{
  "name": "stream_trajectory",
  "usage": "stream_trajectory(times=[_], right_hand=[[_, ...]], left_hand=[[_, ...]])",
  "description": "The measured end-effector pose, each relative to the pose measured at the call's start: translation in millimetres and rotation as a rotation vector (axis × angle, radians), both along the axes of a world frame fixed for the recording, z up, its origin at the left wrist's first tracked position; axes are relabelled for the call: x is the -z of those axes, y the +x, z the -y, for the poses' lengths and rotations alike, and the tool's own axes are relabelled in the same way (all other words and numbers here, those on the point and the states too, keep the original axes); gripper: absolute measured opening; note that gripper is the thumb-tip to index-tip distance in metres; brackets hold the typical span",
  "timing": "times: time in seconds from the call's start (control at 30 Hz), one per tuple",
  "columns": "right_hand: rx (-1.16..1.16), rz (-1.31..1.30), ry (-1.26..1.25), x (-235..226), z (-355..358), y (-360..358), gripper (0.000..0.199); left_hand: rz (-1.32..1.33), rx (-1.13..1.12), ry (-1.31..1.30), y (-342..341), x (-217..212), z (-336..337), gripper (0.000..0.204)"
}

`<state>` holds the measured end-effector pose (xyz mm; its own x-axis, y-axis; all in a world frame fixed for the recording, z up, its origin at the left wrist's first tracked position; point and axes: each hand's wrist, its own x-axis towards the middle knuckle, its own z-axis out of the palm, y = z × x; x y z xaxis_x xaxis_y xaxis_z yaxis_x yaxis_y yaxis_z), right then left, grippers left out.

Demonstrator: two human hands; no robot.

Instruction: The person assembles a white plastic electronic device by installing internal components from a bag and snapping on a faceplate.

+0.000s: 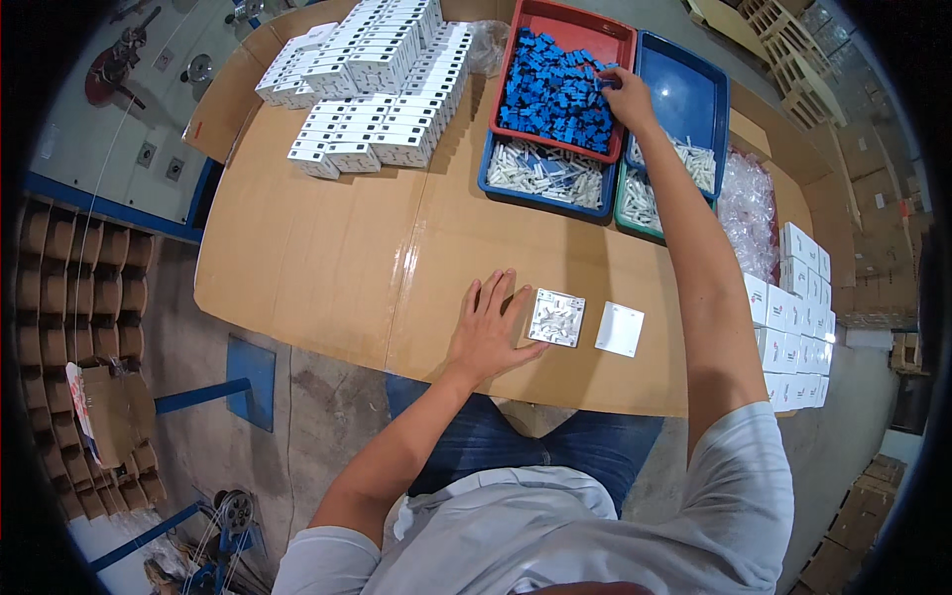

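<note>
My left hand (491, 332) lies flat on the cardboard with its fingers spread. Its thumb and fingertips reach the left side of an open square white box (557, 317), which holds small whitish and silvery parts. To the right of the box a flat white square lid (620, 329) rests on the cardboard. My right arm stretches far forward, and my right hand (630, 99) is at the right side of a red tray (623, 40) heaped with small blue plastic pieces (555, 94). Its fingers are pinched on what looks like a blue plastic piece.
Beneath the red tray stands a blue tray (540, 205) of white parts. Beside them are another blue tray (684, 74) and a green tray (635, 230). Stacked white boxes stand far left (377, 89) and at right (793, 317), near clear plastic bags (746, 213).
</note>
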<state>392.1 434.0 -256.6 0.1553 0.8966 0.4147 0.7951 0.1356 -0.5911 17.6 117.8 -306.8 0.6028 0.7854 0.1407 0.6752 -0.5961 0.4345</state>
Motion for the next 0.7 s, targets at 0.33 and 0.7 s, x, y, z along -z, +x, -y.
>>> stream_trajectory(times=[0.33, 0.7], right_hand=[[-0.165, -0.626, -0.083, -6.2, 25.6, 12.6, 0.037], [-0.549, -1.26, 0.059, -88.1, 141.7, -45.0, 0.034]], left_hand=[[0.017, 0.001, -0.004, 3.1, -6.1, -0.7, 0.087], [0.032, 0.011, 0.023, 6.4, -6.0, 1.9, 0.088]])
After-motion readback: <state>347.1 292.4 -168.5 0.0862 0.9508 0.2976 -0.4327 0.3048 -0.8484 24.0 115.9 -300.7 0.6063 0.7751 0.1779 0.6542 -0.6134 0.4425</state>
